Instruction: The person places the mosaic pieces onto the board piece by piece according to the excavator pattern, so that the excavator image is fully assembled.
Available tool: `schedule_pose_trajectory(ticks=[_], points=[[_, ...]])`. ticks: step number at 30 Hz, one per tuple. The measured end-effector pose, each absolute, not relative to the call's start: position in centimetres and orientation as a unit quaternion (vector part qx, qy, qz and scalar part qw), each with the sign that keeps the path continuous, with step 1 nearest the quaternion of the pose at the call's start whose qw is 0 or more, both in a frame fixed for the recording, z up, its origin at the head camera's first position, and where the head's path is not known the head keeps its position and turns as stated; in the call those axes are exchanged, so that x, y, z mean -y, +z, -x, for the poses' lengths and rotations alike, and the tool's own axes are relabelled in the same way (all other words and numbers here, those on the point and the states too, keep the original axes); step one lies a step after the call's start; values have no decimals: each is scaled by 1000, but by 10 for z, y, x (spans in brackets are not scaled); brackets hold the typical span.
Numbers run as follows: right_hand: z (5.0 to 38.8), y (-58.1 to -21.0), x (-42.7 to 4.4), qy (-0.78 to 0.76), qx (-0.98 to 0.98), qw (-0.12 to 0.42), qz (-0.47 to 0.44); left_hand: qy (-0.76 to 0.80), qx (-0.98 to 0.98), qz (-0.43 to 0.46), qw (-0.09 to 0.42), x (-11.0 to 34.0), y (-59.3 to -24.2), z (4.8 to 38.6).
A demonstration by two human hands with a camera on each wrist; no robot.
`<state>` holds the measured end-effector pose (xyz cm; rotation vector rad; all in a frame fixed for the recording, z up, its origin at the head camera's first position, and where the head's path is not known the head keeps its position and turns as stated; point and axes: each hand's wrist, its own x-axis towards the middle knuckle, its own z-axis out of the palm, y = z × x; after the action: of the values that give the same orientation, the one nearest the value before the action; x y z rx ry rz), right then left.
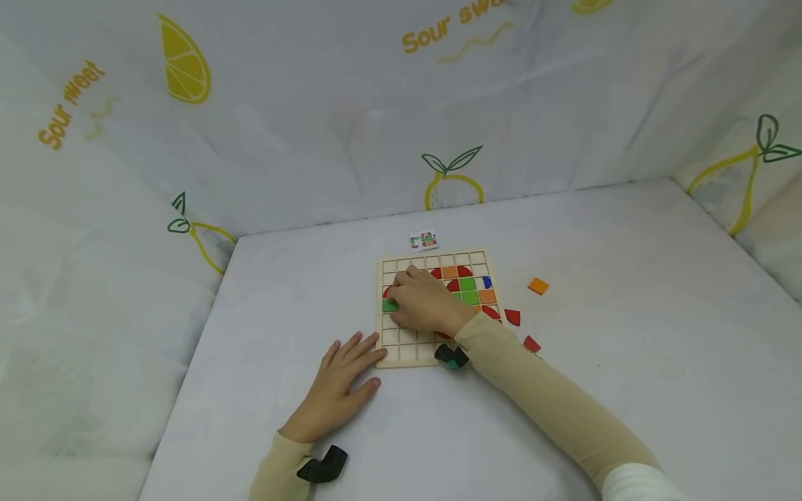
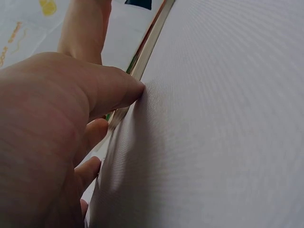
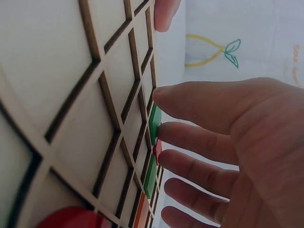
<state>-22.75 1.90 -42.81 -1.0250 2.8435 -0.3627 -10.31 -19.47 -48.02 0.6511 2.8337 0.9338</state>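
Note:
A wooden grid board [image 1: 407,353] lies on the white table, with red, green, orange and blue-and-white tiles in some of its squares. My right hand [image 1: 422,300] reaches across its left part and hides several squares. In the right wrist view the thumb and the extended fingers [image 3: 199,142] of that hand are at a green tile [image 3: 155,124] and a red quarter-round tile [image 3: 158,151] set in the grid. Beside the board's near left corner my left hand [image 1: 335,390] rests on the table with its fingers spread, the fingertips at the board's edge.
Behind the board lies a small pattern card [image 1: 423,241]. To its right are a loose orange square tile [image 1: 538,286] and red quarter-round tiles, one [image 1: 512,317] by the board's edge and another [image 1: 532,344] nearer. A fruit-printed white curtain [image 1: 313,125] stands around the table.

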Motion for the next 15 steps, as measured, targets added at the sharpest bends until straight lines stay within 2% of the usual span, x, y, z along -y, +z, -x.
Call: schedule_pose_trajectory(ticks=[9,15], points=[[227,-424,-24,-117,-935,66,329,308,-925,-214,56,191,-481,104],[232,-409,-35,-163,-930,60,324,308,-927,-209,47,194,-480,102]])
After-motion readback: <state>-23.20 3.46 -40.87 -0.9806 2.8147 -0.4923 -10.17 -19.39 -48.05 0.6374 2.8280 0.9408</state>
